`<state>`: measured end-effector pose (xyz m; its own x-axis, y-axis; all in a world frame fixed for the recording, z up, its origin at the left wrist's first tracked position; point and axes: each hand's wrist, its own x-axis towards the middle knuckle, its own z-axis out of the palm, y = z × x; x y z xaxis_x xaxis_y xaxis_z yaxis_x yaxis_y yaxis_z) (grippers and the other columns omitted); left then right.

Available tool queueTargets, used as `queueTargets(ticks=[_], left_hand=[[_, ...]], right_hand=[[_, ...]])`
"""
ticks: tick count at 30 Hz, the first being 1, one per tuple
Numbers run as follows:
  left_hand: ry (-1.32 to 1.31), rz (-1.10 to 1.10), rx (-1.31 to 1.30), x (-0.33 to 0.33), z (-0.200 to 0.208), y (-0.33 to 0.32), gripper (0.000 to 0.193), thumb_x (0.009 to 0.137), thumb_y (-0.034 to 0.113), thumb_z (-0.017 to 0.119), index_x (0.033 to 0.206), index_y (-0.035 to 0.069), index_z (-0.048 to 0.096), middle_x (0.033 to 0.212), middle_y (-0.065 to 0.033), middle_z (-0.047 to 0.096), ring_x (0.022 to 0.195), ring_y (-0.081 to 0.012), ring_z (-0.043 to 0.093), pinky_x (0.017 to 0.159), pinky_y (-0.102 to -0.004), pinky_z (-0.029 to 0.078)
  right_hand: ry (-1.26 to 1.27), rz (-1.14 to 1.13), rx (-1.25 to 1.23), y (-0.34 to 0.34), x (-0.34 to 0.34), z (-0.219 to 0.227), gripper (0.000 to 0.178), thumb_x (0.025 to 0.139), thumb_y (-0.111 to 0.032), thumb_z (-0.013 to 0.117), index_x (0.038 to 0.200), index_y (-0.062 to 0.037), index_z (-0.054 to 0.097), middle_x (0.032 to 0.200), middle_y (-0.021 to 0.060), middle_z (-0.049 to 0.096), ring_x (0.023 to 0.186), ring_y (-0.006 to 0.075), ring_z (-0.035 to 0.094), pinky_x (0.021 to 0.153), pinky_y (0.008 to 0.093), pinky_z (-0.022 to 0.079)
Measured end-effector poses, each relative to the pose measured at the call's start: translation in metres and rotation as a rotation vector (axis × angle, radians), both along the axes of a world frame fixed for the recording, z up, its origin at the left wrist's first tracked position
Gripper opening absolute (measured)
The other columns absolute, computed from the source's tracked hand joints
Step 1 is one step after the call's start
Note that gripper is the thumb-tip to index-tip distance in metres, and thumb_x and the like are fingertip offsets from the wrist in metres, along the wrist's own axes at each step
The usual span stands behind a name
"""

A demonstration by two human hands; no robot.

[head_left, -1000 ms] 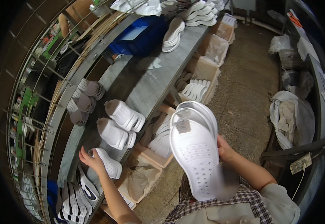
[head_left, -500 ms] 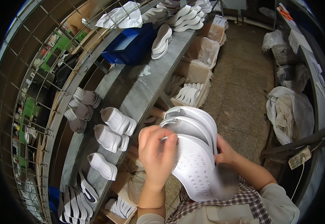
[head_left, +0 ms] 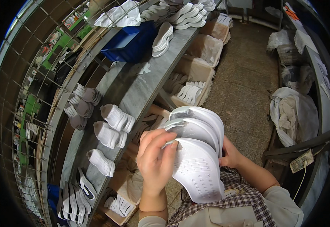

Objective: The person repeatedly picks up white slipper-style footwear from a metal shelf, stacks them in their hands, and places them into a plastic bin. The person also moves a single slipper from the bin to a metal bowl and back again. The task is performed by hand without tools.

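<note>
Several white shoe soles (head_left: 197, 166) are held fanned out in front of me, the front one turned to show a dimpled face. The soles behind show grey, glossy inner faces and thin translucent edging at their tips. My left hand (head_left: 155, 157) pinches the upper left edge of the front sole between thumb and fingers. From the right, my right hand (head_left: 231, 153) grips the rear of the bunch; most of its fingers are hidden behind the soles.
On the grey bench (head_left: 129, 92) at left lie white sole pairs (head_left: 110, 134), grey-tipped soles (head_left: 82, 104), black-and-white soles (head_left: 74, 200) and a blue bin (head_left: 129, 43). Lined boxes (head_left: 189, 72) of soles stand below. At right are white bags (head_left: 294, 117) and a power strip (head_left: 301, 160).
My left hand has shifted slightly left, its fingers a little looser at the front sole's edge. The bunch of soles has tilted slightly. The bench has slid slightly left in view.
</note>
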<state>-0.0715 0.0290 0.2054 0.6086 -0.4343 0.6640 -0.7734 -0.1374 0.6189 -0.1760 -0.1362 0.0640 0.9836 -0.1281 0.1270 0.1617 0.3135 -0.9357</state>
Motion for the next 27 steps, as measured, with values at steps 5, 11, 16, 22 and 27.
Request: queueTargets(ticks=[5,11,16,22,27], left_hand=[[-0.008,-0.017,-0.031,-0.001,-0.001,0.0,0.022,0.069,-0.007,0.067,0.09,-0.001,0.063,0.09,-0.0123,0.06,0.081,-0.0235,0.056,0.072,-0.0305,0.046],[0.046,-0.081,-0.136,0.006,-0.011,-0.001,0.019,0.068,-0.007,0.065,0.085,0.0,0.061,0.088,-0.0115,0.061,0.08,-0.0224,0.056,0.072,-0.0315,0.045],[0.018,-0.148,-0.289,0.016,-0.022,-0.001,0.019,0.066,-0.004,0.067,0.082,0.001,0.058,0.086,-0.0117,0.06,0.076,-0.0217,0.055,0.07,-0.0315,0.044],[-0.063,-0.195,-0.322,0.025,-0.029,0.003,0.02,0.065,-0.002,0.067,0.081,0.003,0.057,0.082,-0.0107,0.059,0.072,-0.0219,0.054,0.066,-0.0312,0.044],[-0.131,-0.16,-0.324,0.023,-0.033,0.008,0.026,0.067,0.0,0.063,0.093,0.005,0.062,0.096,-0.0136,0.05,0.078,-0.0229,0.05,0.068,-0.0313,0.044]], right_hand=[[0.013,0.01,-0.005,-0.003,0.0,0.003,0.106,0.062,-0.049,0.077,0.139,-0.0008,0.022,0.131,0.0143,0.039,0.123,0.0242,0.039,0.103,0.0396,0.033],[-0.005,-0.006,0.035,-0.003,-0.001,0.002,0.103,0.062,-0.044,0.077,0.138,-0.0008,0.023,0.131,0.0146,0.039,0.122,0.023,0.04,0.102,0.0383,0.033],[-0.019,-0.05,-0.069,-0.008,-0.003,0.004,0.101,0.061,-0.041,0.077,0.137,0.0012,0.025,0.129,0.0143,0.042,0.119,0.0226,0.043,0.1,0.0367,0.035],[-0.078,-0.101,-0.229,-0.011,-0.002,0.004,0.098,0.058,-0.042,0.076,0.132,0.0028,0.032,0.121,0.0154,0.05,0.109,0.0236,0.051,0.093,0.0357,0.04],[-0.027,-0.143,-0.417,-0.015,-0.004,0.007,0.095,0.052,-0.047,0.074,0.125,0.0033,0.04,0.099,0.0149,0.06,0.081,0.0215,0.062,0.072,0.0315,0.049]])
